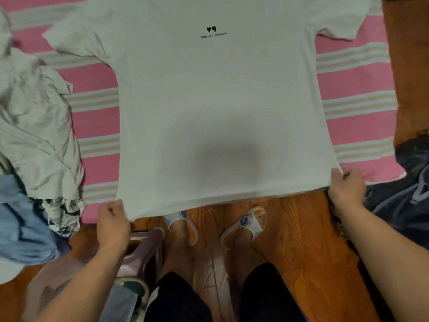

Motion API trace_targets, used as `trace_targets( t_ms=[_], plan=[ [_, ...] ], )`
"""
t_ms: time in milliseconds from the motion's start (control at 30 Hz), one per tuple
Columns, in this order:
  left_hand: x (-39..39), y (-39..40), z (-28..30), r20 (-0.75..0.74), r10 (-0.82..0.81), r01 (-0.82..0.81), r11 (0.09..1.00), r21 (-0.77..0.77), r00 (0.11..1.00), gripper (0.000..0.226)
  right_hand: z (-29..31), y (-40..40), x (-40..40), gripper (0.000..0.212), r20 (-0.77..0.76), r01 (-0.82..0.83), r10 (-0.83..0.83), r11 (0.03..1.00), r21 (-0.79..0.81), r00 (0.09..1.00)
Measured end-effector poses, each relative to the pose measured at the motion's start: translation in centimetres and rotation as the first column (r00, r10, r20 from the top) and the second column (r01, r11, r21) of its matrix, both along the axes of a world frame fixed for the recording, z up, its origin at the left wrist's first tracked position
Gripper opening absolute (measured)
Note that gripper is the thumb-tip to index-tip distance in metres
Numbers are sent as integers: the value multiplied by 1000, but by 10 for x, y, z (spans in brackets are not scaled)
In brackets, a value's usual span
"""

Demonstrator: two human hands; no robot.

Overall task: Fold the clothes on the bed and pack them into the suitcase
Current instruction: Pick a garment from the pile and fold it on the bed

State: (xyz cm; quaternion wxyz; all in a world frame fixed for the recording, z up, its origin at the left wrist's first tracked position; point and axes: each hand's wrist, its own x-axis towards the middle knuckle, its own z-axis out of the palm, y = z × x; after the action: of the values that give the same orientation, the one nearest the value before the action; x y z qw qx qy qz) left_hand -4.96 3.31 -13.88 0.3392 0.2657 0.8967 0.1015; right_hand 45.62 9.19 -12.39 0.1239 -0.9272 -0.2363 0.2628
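A white T-shirt (218,108) with a small black logo lies spread flat, front up, on the bed's pink striped sheet (97,126). Its hem hangs past the near bed edge. My left hand (112,223) pinches the hem's left corner, and my right hand (347,185) pinches the right corner. Both sleeves are spread out to the sides. No suitcase is in view.
A heap of unfolded pale clothes (34,112) with a blue garment (21,226) lies at the left of the bed. Dark clothing (408,194) sits at the right. Below are the wooden floor (301,240), my slippered feet (243,224) and a pink stool (144,247).
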Motion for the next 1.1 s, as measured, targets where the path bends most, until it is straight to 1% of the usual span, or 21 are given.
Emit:
trace_targets(
  t_ms=[100, 167, 233, 300, 367, 400, 433, 500, 533, 567, 600, 633, 667, 700, 767, 833, 900, 967, 1000, 1033, 1100],
  plan=[
    [5, -12, -6, 18, -102, 103, 994, -37, 995, 29, -1, -2, 2, 29, 72, -2, 7, 998, -63, 997],
    [2, -15, -6, -13, -223, 221, 972, -75, 975, 27, 4, -2, 5, 32, 132, -63, 79, 990, -123, 988],
    [-3, -18, -4, -62, -365, 359, 929, -93, 929, 32, 7, -3, 8, 33, 166, -134, 165, 974, -184, 972],
    [-6, -22, -4, -107, -462, 455, 887, -85, 881, 38, 6, -2, 7, 30, 148, -204, 251, 939, -275, 957],
    [-6, -24, -8, -68, -469, 459, 880, -127, 881, 37, 5, 5, 4, 22, 82, -232, 286, 886, -400, 955],
    [-9, -22, -9, -25, -466, 450, 865, -219, 884, 36, 6, 11, 3, 21, 52, -226, 280, 858, -461, 959],
    [-12, -19, -13, 28, -519, 497, 799, -338, 854, 33, 8, 19, 3, 20, 39, -203, 259, 835, -511, 965],
    [-15, -1, -13, 218, -602, 603, 566, -562, 768, 25, 19, 39, 3, 21, 43, -161, 223, 811, -562, 974],
    [-11, 17, -4, 361, -620, 674, 395, -624, 697, 26, 28, 52, 2, 22, 39, -171, 234, 805, -569, 971],
    [-4, 40, 5, 526, -555, 739, 275, -615, 644, 26, 38, 66, 1, 21, 39, -188, 257, 794, -578, 966],
    [10, 67, 22, 628, -431, 756, 263, -600, 648, 23, 49, 82, 3, 17, 35, -201, 269, 794, -573, 962],
    [27, 98, 38, 686, -326, 759, 308, -573, 650, 24, 61, 99, 5, 12, 24, -205, 260, 809, -551, 965],
    [45, 131, 51, 698, -332, 768, 375, -519, 634, 26, 68, 120, 10, 12, 22, -209, 255, 837, -505, 967],
    [64, 163, 56, 678, -440, 798, 449, -401, 589, 25, 76, 143, 15, 13, 27, -222, 265, 854, -471, 964],
    [115, 229, 67, 468, -716, 839, 533, -113, 518, 21, 82, 192, 32, 18, 18, -240, 269, 884, -401, 963],
    [167, 285, 63, 249, -829, 840, 535, 91, 501, 22, 77, 243, 51, 24, -3, -242, 251, 931, -272, 968],
    [215, 333, 46, 122, -872, 853, 489, 183, 474, 38, 58, 292, 67, 30, -33, -202, 200, 974, -98, 979],
    [258, 375, 24, -13, -926, 914, 371, 162, 378, 54, 42, 336, 71, 43, -104, -111, 118, 991, 74, 988],
    [277, 393, 14, -73, -947, 944, 302, 133, 313, 61, 35, 352, 69, 45, -140, -70, 89, 988, 135, 986],
    [293, 407, 5, -105, -957, 961, 265, 76, 272, 67, 27, 366, 67, 46, -171, -19, 49, 984, 177, 984],
    [319, 427, -7, -92, -962, 957, 268, -113, 258, 78, 9, 384, 62, 50, -211, 115, -64, 964, 239, 975]
  ],
)
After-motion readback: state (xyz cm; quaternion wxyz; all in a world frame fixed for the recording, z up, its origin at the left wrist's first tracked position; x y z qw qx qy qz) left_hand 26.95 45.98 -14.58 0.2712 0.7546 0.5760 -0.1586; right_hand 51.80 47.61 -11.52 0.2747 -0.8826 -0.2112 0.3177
